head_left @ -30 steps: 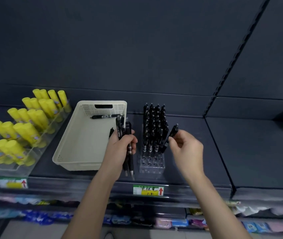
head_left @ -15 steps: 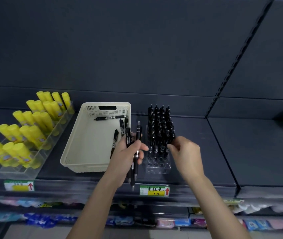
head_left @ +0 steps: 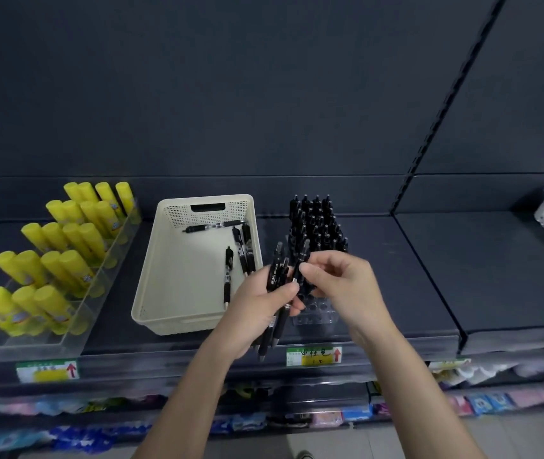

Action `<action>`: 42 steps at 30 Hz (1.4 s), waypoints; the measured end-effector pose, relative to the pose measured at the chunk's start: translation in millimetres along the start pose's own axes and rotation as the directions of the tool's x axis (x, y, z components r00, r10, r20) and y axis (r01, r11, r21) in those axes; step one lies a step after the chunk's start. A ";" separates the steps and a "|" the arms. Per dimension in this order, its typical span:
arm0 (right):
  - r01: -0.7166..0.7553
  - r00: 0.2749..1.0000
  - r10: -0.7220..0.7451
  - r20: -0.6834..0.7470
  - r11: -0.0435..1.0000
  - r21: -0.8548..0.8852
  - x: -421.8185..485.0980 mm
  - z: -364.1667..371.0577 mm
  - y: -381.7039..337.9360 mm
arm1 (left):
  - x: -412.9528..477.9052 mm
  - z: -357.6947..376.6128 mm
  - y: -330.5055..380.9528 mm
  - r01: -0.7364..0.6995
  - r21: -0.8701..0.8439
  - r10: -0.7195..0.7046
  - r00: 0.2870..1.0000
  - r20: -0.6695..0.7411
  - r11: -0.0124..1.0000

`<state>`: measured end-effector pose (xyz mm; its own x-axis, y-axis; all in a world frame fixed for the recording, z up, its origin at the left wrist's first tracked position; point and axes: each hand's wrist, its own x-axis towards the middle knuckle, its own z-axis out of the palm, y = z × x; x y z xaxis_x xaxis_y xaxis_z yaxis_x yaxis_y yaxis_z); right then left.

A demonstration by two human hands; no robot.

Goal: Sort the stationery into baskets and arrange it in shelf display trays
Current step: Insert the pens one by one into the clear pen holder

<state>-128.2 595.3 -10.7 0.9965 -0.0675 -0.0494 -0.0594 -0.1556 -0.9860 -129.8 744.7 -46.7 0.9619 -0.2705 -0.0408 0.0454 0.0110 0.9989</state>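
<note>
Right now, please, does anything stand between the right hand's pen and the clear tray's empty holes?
Only the pen bundle in the left hand, overlapping the clear tray at its front-left corner; other empty holes look open.

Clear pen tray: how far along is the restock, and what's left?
Done: the back rows of the clear plastic pen tray hold upright black pens. In hand: the left hand grips a bundle of black pens; the right hand pinches one pen from it. Left: the tray's front holes stand empty, and loose black pens lie in the cream plastic basket.
</note>
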 end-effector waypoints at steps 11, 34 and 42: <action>0.079 0.941 -0.028 -0.338 0.987 0.139 -0.3 0.8 -4.8 | 4.2 -23.0 -3.3 0.028 -0.112 -0.047 0.984 -0.172 0.993; 0.229 0.885 -0.425 -0.191 0.754 -0.616 12.1 15.1 41.3 | 7.9 -25.5 -7.8 -0.009 -0.127 -0.020 0.974 -0.227 0.992; 0.185 0.904 -0.355 -0.239 0.827 -0.531 -0.7 6.4 33.3 | 6.3 -22.1 -5.9 -0.016 -0.110 0.001 0.990 -0.138 0.994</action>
<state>-130.5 596.6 -44.5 0.9074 -0.2417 0.3439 0.1037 -0.6642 -0.7403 -118.0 764.2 -53.3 0.9899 -0.1349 -0.0425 0.0590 0.1208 0.9909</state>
